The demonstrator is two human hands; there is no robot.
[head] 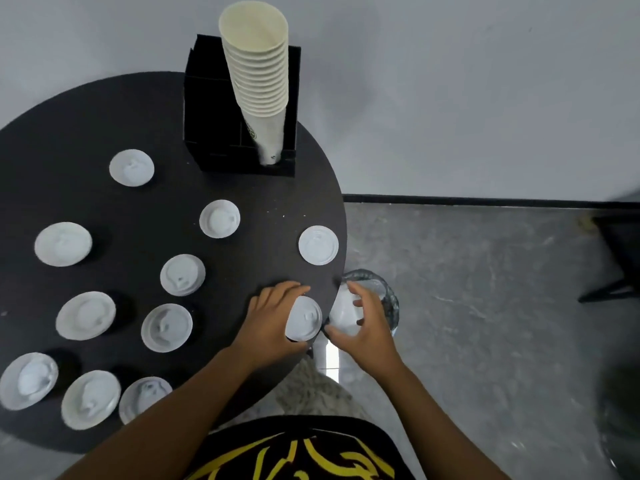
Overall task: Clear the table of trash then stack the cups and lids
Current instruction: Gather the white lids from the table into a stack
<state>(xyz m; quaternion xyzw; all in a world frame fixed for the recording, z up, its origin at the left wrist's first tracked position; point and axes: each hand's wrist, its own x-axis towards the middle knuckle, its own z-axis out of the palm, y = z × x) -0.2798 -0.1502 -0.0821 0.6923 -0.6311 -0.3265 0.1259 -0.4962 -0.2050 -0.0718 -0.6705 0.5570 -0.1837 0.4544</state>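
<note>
At the near right edge of the round black table (104,133), the left hand (266,320) curls loosely around a white lid (304,318), fingers on its far and near rim, so the lid looks gripped or just about to be lifted. Just beside it, past the table edge, the right hand (367,323) is half open, its fingers and thumb cupped around something white and blurred; I cannot tell whether that is a cup, a lid or trash. Below it on the floor sits a bin with a clear liner (389,299).

The other lids lie flat and well apart, spread to the left and far side of the left hand; the nearest is the one by the right edge (318,245), beyond both hands. The tall cup stack (259,74) stands in the black holder (207,109) at the far side. Judging by this, lid gathering falls to the left hand, which is nearer the scattered lids.
</note>
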